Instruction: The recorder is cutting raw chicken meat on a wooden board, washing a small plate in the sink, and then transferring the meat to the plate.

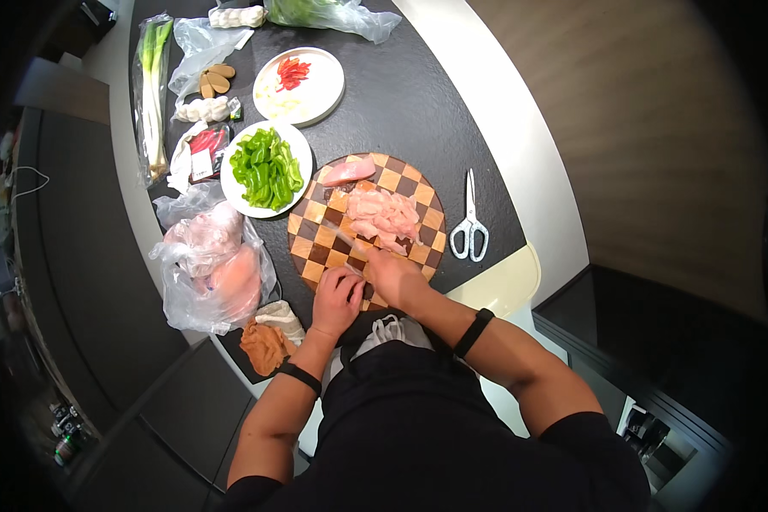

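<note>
A round checkered wooden cutting board [429, 221] lies in front of me. My right hand [393, 275] is closed around a knife, whose blurred blade [342, 235] points to the far left over the board. At the board's near left edge rests my left hand [339, 297], its fingers curled down. Something pale shows by those fingertips, too small to make out; whether they grip it is hidden. Beyond the knife sits a pile of sliced pale pink raw meat [384, 214]. One uncut piece of the same meat [350, 171] lies at the board's far side.
Scissors [469, 230] lie right of the board. Left stand a plate of cut green peppers [265, 169] and a bag of raw meat [221, 262]. Farther back are a plate [320, 83] with red pepper pieces, garlic [203, 110] and wrapped leeks [152, 96]. A brown cloth [265, 345] lies near my left forearm.
</note>
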Demonstrator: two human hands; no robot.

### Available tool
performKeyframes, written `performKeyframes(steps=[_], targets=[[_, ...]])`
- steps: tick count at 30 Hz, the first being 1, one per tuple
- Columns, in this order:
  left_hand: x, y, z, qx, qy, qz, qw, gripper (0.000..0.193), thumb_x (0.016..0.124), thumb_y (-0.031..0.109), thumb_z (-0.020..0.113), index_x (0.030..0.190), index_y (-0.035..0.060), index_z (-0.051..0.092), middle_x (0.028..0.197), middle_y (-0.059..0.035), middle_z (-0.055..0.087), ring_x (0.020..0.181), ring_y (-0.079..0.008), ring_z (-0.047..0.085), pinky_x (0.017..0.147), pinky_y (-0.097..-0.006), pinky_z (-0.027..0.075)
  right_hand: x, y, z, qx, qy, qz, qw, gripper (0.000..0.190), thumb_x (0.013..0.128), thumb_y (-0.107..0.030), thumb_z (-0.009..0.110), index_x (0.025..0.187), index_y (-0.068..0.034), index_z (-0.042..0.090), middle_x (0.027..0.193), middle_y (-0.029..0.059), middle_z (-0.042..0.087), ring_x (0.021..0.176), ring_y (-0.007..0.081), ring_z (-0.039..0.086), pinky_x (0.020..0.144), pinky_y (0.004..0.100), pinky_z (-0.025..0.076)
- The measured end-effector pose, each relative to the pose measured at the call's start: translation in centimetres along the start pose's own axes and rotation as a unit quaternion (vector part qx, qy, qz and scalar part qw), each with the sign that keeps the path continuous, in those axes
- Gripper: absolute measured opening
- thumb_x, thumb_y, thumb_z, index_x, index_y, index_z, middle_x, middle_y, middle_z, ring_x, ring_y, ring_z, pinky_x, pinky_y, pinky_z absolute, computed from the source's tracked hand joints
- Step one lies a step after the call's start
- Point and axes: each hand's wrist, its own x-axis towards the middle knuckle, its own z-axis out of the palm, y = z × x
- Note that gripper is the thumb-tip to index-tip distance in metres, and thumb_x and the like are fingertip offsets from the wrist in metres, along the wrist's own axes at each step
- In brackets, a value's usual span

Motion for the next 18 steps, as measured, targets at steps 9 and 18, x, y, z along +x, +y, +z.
performKeyframes(steps=[9, 18], targets=[[-0.9, 1.0, -1.2, -0.015, 0.016, -0.038, 0.999, 0.019, 0.082, 0.001, 0.076, 0.099, 0.0056, 0.071, 0.104, -0.0116, 0.062, 0.099, -0.0323, 0.063, 0.087, -0.0413, 0.053, -5.7, 0.6, -2.4, -0.013, 0.019, -0.053, 0.998, 0.014, 0.098, -0.018, 0.054, 0.103, -0.004, 0.053, 0.089, 0.0207, 0.067, 0.073, 0.0395, 0.070, 0.064, 0.0512, 0.056], [-0.8, -0.1, -0.1, 0.010, -0.003, -0.001, 1.000, 0.020, 0.080, 0.000, 0.077, 0.097, 0.0021, 0.067, 0.100, -0.0134, 0.063, 0.099, -0.0359, 0.062, 0.087, -0.0436, 0.053, -8.5, 1.3, -0.9, -0.014, -0.011, -0.061, 0.998, 0.016, 0.097, -0.017, 0.054, 0.106, -0.004, 0.051, 0.086, 0.0198, 0.064, 0.076, 0.0410, 0.070, 0.066, 0.0537, 0.056]])
